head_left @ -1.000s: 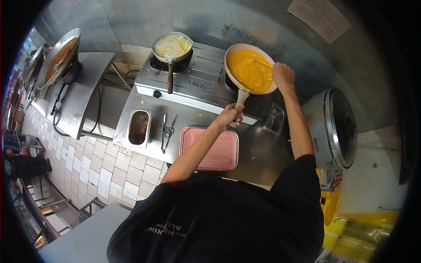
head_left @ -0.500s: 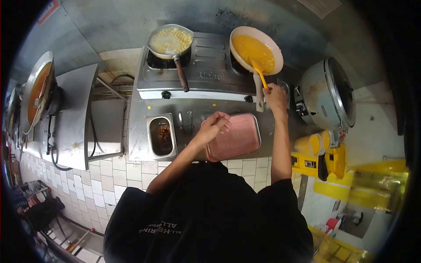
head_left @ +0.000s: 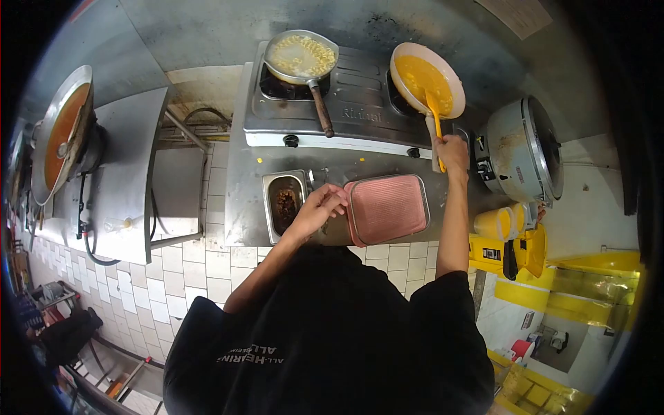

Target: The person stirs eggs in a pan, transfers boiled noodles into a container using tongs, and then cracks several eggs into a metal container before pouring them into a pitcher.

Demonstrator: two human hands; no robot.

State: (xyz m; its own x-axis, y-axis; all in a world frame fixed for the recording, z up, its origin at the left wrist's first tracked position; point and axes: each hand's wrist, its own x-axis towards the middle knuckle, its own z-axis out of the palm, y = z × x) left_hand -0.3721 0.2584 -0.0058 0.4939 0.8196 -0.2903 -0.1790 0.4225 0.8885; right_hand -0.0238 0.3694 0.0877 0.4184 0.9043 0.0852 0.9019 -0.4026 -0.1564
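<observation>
head view: right hand [head_left: 453, 148] is clenched round the yellow spatula [head_left: 434, 109], its blade in the pan [head_left: 394, 66] of yellow mix on the right burner. left hand [head_left: 318, 207] is curled over the desk [head_left: 245, 200] beside the pink tray [head_left: 387, 207]; whether it grips anything, i cannot tell.

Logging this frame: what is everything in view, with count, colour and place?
frying pan: 1, white, yellow mix inside, stove's right burner
spatula: 1, orange, blade in frying pan
saucepan: 1, steel, pale food inside, left burner
stove: 1, steel, back of counter
counter: 1, steel, centre
tray: 1, pink, counter front
container: 1, steel, dark contents, left of tray
rice cooker: 1, grey, right of stove
wok: 1, steel, orange sauce, far left
tubs: 2, yellow, right of tray
left hand: fingers curled, between container and tray
right hand: grip on spatula handle
</observation>
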